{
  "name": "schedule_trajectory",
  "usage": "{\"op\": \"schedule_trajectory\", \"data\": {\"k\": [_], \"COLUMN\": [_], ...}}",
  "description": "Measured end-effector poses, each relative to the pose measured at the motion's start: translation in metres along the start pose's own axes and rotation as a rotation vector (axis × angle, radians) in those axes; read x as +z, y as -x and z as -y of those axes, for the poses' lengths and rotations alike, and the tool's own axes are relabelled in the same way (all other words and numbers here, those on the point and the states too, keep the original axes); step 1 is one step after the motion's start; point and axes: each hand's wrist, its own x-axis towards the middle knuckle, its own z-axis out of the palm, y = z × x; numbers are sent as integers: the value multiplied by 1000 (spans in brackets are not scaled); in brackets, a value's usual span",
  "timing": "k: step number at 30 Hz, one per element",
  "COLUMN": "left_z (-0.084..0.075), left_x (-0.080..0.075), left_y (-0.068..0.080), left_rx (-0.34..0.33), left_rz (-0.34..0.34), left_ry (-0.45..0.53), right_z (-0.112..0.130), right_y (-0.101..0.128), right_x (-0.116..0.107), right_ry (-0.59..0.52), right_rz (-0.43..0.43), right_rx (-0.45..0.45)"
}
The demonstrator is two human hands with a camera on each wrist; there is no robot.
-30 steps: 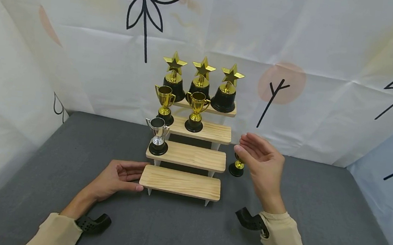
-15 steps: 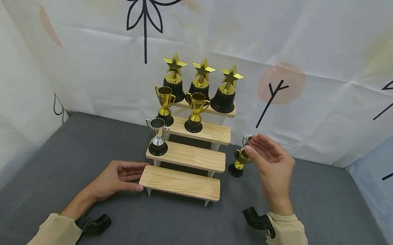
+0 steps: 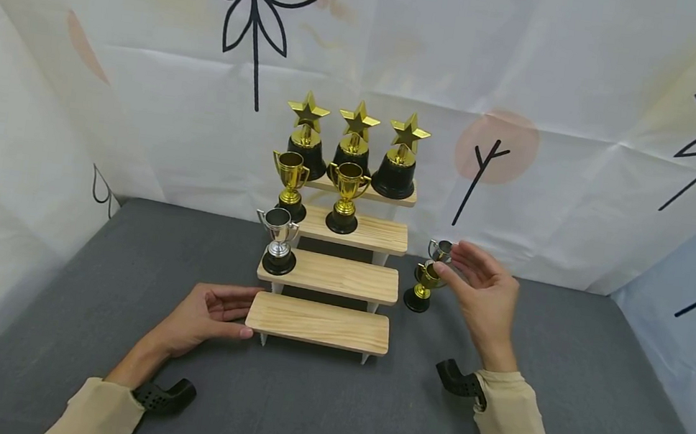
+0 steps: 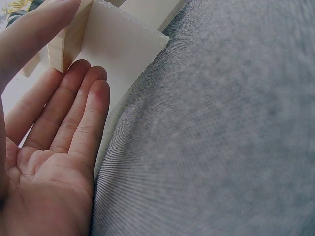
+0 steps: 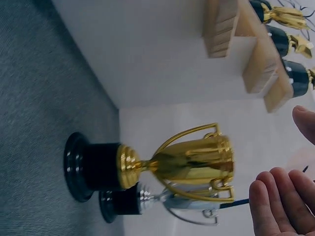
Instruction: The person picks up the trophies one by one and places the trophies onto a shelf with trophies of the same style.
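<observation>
1. Our right hand sits farther right, baring the silver trophy cup behind the gold trophy cup.
2. Both stand ungripped beyond its fingertips, thumb spread from fingers.
3. Our left hand braces the display riser, fingers together.

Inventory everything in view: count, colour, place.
Stand: 1, pale wood, on table
Table: 1, dark grey, beneath
Printed cloth: count unclear, mostly white, around table
Star trophies: 3, gold and black, top shelf
Gold cups: 3, two on second shelf down, one on table
Silver cups: 2, one on third shelf, one on table
Wrist mounts: 2, black, wrists
Sleeves: 2, beige, arms
Left hand: 1, bottom shelf's left end
Right hand: 1, beside table cups
</observation>
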Motion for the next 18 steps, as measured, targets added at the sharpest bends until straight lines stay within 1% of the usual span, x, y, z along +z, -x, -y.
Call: {"op": "schedule_trajectory", "data": {"k": [3,9,12,18], "left_z": [0,0,1,2], "left_x": [0,0,0,-1], "left_y": [0,0,0,0], "left_rx": [5,17,22,4], "left_rz": [1,5,8,-6], "left_ry": [-2,1,-1,-6], "right_z": [-7,-16,-18,-22], "right_y": [0,0,0,0], "right_x": [0,-2,-2,-3], "right_ry": [29,32,30,45], "right_rz": [13,20,26,47], "right_rx": [-3,-3,13,54]}}
